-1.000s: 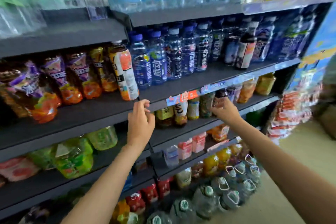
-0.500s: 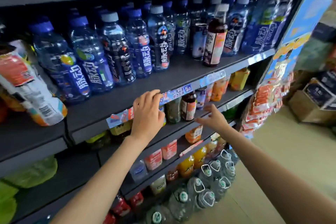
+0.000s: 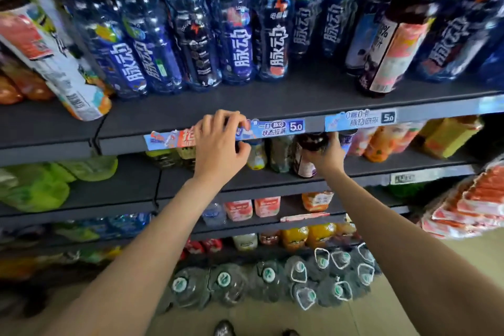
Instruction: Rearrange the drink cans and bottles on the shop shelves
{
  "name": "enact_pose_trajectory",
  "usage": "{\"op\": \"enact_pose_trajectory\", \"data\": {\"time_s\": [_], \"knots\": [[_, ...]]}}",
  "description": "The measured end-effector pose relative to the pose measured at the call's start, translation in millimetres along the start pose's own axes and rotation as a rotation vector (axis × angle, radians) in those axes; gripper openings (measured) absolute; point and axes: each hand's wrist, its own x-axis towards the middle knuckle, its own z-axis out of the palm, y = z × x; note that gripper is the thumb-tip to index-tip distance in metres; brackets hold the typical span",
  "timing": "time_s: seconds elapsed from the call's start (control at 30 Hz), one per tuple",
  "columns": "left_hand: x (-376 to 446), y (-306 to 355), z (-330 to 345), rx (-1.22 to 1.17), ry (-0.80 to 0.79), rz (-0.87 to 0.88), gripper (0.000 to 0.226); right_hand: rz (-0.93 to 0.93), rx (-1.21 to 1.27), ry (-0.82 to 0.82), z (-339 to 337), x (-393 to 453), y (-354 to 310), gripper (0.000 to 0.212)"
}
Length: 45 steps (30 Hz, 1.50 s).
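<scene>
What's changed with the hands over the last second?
The right hand reached in under the shelf edge and closed around a dark bottle on the lower shelf. The left hand rose slightly and stays at the price strip. The blue bottles above are untouched.

both arms outstretched, left hand (image 3: 218,142) curled, right hand (image 3: 326,151) gripping.

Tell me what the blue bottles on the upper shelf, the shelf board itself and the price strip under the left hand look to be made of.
Blue bottles: clear tinted plastic, glossy, with highlights and see-through walls. Shelf board: probably painted metal, dark grey and matte, with a thin flat edge. Price strip: printed paper or film, likely in a clear holder; slight sheen. The left hand covers part of it.
</scene>
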Motion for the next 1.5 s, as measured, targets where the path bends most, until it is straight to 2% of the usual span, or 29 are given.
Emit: {"op": "enact_pose_trajectory", "data": {"time_s": [0.1, 0.2, 0.3, 0.4, 0.47, 0.53, 0.67, 0.77, 0.93, 1.07, 1.27, 1.5], "knots": [[1.7, 5.4, -4.3, 0.022, -0.05, -0.044, 0.026, -0.074, -0.1, -0.012, -3.7, 2.4, 2.2, 0.079], [-0.6, 8.2, -6.9, 0.027, -0.079, -0.043, 0.029, -0.166, -0.106, -0.054, -11.8, -12.5, 1.6, 0.075], [-8.5, 7.3, -6.5, 0.045, -0.117, -0.013, 0.034, -0.348, -0.187, -0.232, -16.6, -44.8, 2.4, 0.063], [-17.3, 2.7, -14.3, 0.049, -0.191, 0.051, 0.037, -0.381, -0.167, -0.323, -10.1, -72.8, 0.1, 0.06], [-29.1, -6.6, -31.0, 0.009, -0.184, 0.008, 0.037, -0.428, -0.151, -0.386, -2.9, -91.3, -13.3, 0.061], [-47.2, -26.4, -54.3, -0.031, -0.147, -0.133, 0.038, -0.494, -0.109, -0.439, 5.8, -109.4, -35.9, 0.061], [-86.6, -90.1, -116.4, -0.047, -0.035, -0.429, 0.035, -0.651, 0.055, -0.481, 35.4, -145.7, -110.0, 0.063], [-111.3, -146.1, -176.8, -0.043, 0.04, -0.523, 0.032, -0.778, 0.163, -0.516, 72.3, -177.9, -181.3, 0.063], [-128.4, -228.7, -288.0, -0.046, 0.163, -0.493, 0.031, -0.846, 0.542, -0.441, 137.5, -250.1, -307.3, 0.071], [-131.0, -281.5, -356.2, -0.058, 0.18, -0.467, 0.033, -0.915, 0.722, -0.375, 172.5, -306.5, -403.4, 0.076], [-142.0, -358.0, -421.8, -0.045, 0.257, -0.43, 0.035, -0.971, 0.792, -0.348, 235.7, -356.1, -505.0, 0.063], [-145.1, -483.4, -469.6, 0.028, 0.389, -0.436, 0.029, -1.052, 0.816, -0.408, 341.8, -373.9, -581.1, 0.058]]}}
